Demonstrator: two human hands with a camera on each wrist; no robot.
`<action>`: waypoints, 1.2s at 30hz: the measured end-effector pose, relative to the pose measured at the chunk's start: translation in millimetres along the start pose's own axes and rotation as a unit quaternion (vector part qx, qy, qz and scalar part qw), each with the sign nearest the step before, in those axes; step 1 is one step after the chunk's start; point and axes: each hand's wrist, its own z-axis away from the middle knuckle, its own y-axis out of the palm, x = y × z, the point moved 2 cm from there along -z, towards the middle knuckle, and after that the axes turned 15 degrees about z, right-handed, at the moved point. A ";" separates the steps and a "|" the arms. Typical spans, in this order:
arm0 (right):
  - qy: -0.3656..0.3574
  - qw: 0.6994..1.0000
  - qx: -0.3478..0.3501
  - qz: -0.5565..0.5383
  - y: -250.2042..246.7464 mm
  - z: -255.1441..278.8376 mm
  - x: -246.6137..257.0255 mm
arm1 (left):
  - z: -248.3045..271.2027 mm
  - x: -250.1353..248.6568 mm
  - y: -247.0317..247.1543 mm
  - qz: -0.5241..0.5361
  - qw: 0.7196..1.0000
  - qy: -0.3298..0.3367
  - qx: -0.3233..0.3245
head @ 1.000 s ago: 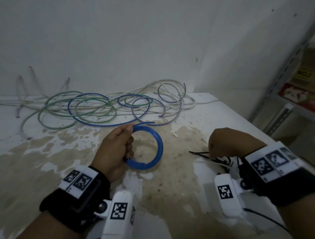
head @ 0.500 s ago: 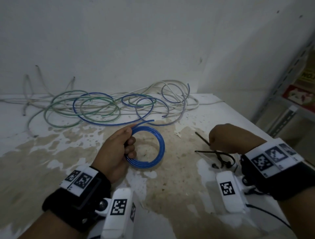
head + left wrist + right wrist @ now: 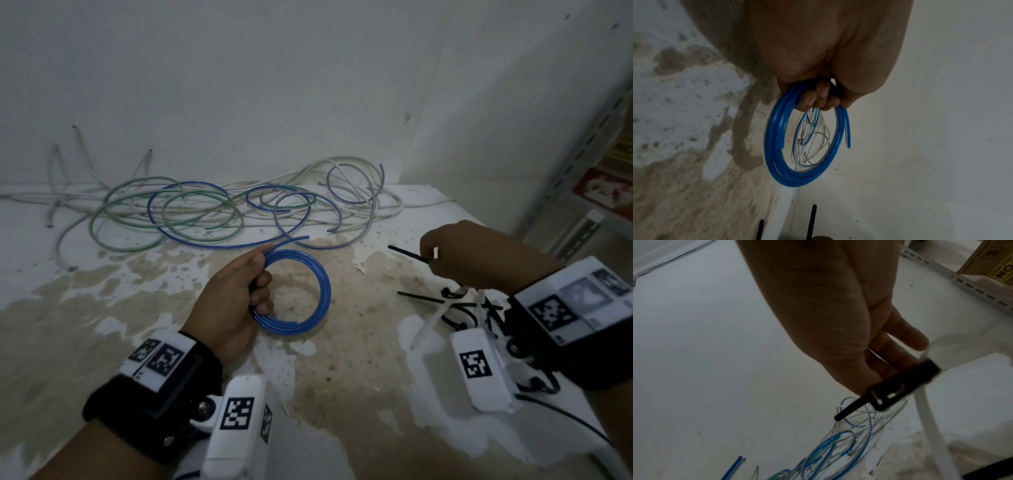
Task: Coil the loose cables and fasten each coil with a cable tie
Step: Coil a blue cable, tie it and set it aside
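Hands [image 3: 233,301] gripping blue coil [image 3: 301,294], tie [image 3: 407,254]

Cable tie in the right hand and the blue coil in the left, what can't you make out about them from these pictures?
- Black cable tie: in the head view the right hand covers all but its tip; in the right wrist view it is blurred.
- Blue coil: the left hand covers the gripped stretch in both the head and left wrist views.
- Spare cable ties: partly behind the right wrist in the head view, so no count.
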 end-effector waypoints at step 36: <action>0.010 0.999 -0.043 0.010 -25.8 -0.6 8.9 | -0.3 -0.7 -1.7 -0.009 1.000 0.008 -0.014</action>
